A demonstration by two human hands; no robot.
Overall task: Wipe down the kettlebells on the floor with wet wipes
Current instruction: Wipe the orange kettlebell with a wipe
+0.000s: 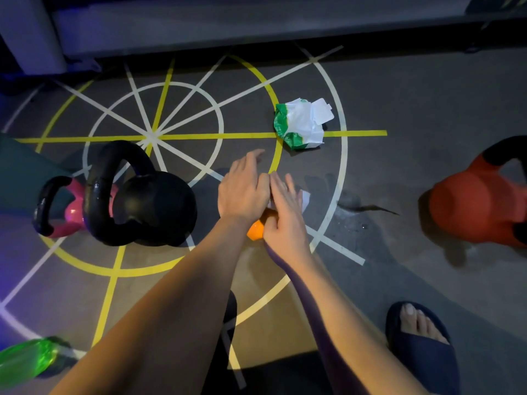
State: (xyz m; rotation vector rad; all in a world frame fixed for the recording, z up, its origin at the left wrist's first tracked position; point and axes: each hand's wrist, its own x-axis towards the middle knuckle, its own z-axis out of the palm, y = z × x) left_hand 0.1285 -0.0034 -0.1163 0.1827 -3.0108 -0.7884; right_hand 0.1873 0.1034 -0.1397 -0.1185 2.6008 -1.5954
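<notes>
Taped gym floor (399, 172), open wet-wipe packet (296, 125)

One head-worn wide-angle view looks forward and steeply down from above at the floor (399, 95), close over both hands (259, 195), with a foot (419, 323) at its lower edge.

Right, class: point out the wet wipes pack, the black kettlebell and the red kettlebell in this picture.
wet wipes pack (299, 125), head view, crumpled white middle.
black kettlebell (156, 206), head view, round body.
red kettlebell (470, 206), head view, round body.
</notes>
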